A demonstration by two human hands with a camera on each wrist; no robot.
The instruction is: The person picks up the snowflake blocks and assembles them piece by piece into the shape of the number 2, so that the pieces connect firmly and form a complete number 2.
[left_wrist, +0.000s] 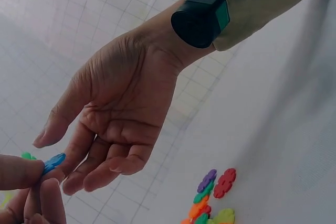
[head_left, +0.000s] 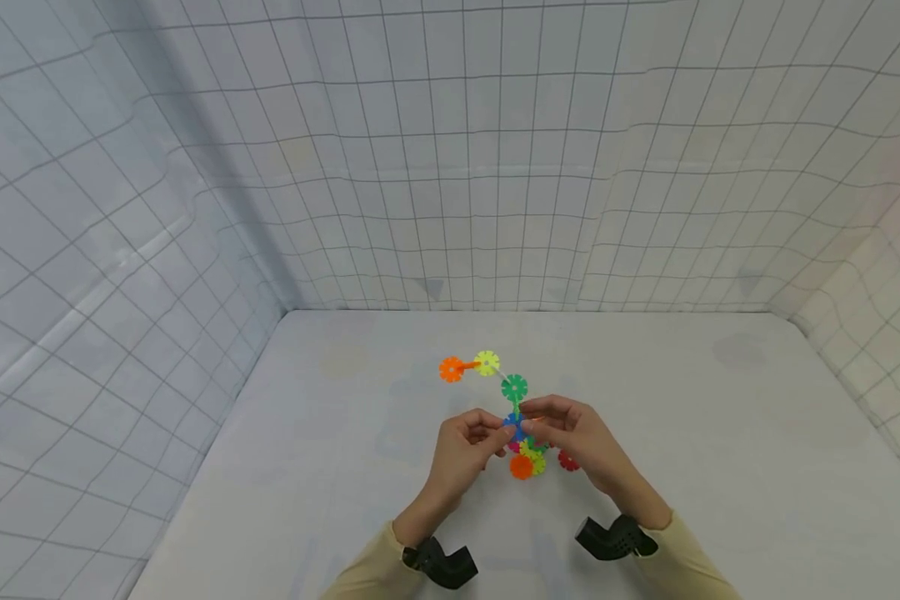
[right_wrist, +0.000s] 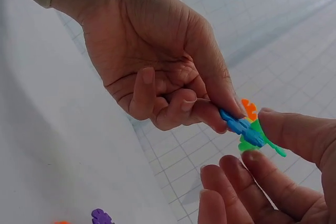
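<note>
My left hand [head_left: 461,458] pinches a blue notched plastic disc [head_left: 513,425] between thumb and forefinger. Above it a chain of interlocking discs stretches away: a green disc [head_left: 514,387], a yellow disc [head_left: 487,362] and an orange disc [head_left: 452,369] at the far end, with edge-on discs between them. In the right wrist view the blue disc [right_wrist: 241,128] lies between the left thumb and forefinger. My right hand [head_left: 581,437] is close by on the right, thumb and fingers apart around the blue disc and a green disc [right_wrist: 257,129]. Whether its fingertips touch them I cannot tell.
Loose discs lie on the white table [head_left: 330,467] beneath the hands, among them an orange disc [head_left: 521,467], a yellow disc [head_left: 538,463] and a red disc [head_left: 569,460]. A purple disc [left_wrist: 206,181] shows in the left wrist view. Grid-patterned walls [head_left: 457,167] enclose the table.
</note>
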